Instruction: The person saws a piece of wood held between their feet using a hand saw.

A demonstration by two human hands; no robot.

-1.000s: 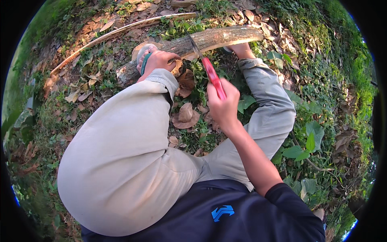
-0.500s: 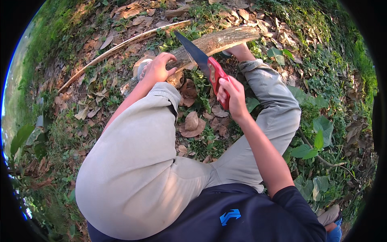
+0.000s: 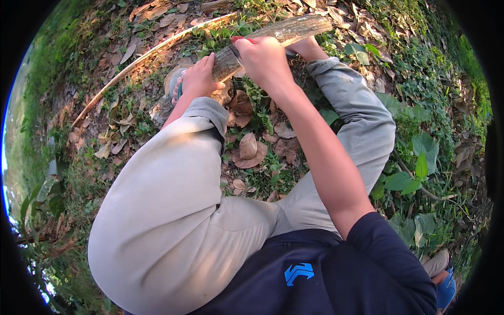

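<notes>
A thick log [image 3: 303,28] with rough bark and a pale bare side slants across the ground in front of me. My left hand [image 3: 199,79] grips its left part, fingers laid over the bark. My right hand [image 3: 264,62] is closed round the red handle of a hand saw [image 3: 243,39]. A short piece of dark blade shows against the log, just right of my left hand. The rest of the blade is hidden behind the right hand and the log, and I cannot tell how deep the teeth sit.
A long, pale, curved strip of wood [image 3: 144,59] lies beyond the log at the left. My bare foot [image 3: 308,48] is close to the log's right part. Dry leaves [image 3: 252,149] and green plants cover the ground. Another person's blue shoe [image 3: 446,290] shows at the lower right.
The saw, earlier raised with its blade in full view, has swung forward and left onto the log with my right hand. My left hand stays on the log.
</notes>
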